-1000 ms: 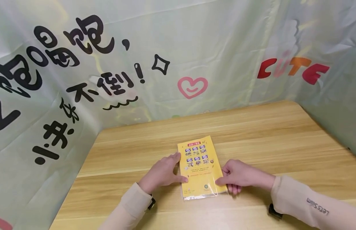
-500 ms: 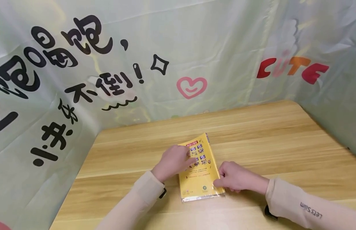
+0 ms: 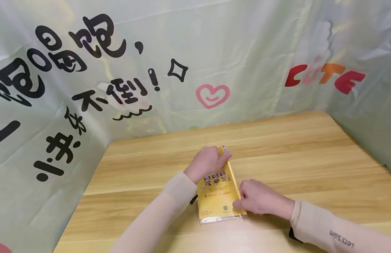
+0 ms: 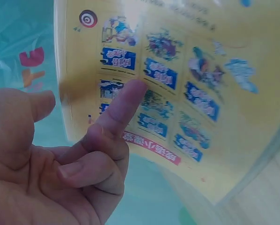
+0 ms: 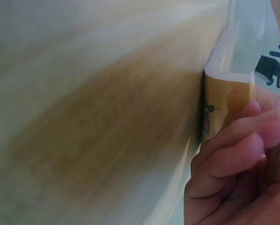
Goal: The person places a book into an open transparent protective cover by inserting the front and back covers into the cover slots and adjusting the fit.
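Note:
A yellow book (image 3: pixel 214 203) in a clear plastic cover stands in front of me on the wooden table, its printed side toward me and its top slightly raised. My left hand (image 3: pixel 205 162) lies across the upper part of it, hiding some of the pictures, with the thumb near the right edge. In the left wrist view the straight index finger touches the printed cover (image 4: pixel 243 150), while the thumb is apart from it. My right hand (image 3: pixel 260 196) pinches the book's lower right edge, thumb on the cover; the right wrist view shows curled fingers (image 5: pixel 229 159) beside the bent-up edge.
The wooden tabletop (image 3: pixel 293 151) spreads around the book. Behind and on both sides hangs a pale green cloth (image 3: pixel 252 70) with black characters, a pink heart (image 3: pixel 212 95) and the letters CUTE.
My left hand has moved from the book's left edge up and across its cover to the upper right. The book's upper part has risen slightly. My right hand keeps its grip at the lower right edge.

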`<state>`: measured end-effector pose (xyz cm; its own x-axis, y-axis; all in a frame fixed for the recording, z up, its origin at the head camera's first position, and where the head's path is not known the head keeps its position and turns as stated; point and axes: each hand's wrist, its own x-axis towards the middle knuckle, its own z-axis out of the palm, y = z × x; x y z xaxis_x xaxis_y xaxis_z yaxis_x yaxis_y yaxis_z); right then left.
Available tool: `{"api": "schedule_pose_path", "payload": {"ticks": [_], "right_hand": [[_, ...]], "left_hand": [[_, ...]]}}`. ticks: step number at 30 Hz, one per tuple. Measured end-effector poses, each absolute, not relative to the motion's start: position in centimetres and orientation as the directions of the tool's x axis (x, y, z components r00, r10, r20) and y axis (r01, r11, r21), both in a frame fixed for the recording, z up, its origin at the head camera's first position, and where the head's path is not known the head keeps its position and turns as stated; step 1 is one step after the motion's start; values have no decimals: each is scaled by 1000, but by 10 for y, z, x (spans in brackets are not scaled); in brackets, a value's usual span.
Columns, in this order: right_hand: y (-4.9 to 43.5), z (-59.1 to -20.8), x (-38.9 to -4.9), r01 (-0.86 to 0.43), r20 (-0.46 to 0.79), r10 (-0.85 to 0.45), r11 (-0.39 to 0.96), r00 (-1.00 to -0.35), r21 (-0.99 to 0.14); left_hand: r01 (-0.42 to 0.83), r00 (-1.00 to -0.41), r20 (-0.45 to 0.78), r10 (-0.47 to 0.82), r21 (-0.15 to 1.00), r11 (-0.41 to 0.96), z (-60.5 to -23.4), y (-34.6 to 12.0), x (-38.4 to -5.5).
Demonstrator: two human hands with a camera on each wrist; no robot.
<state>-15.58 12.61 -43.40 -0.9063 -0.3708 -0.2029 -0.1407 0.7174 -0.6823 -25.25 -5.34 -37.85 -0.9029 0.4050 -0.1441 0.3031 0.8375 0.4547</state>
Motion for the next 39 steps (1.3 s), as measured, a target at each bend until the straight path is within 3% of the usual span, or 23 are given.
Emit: {"api": "schedule_pose_path", "payload": {"ticks": [8,17,31,39], "right_hand": [[118,-426,-150,-204,-163,-354,794,-921,-572],[111,-422,-144,-266,-120,-356,848,-927,-458],[111,-420,-138,-385,-19,-428,830,-904,-403],[113,-416,-139,-401,-21,-457,801,-889,-444]], "left_hand": [[188,-930,-190,316,495,849,-368,-51,-254],[181,-938,-175,299,489,853,-363,-55,-253],[188,-940,-141,310,544,818,-363,-62,-248],[156,-948,-142,283,569,807,-360,-62,-246]]}}
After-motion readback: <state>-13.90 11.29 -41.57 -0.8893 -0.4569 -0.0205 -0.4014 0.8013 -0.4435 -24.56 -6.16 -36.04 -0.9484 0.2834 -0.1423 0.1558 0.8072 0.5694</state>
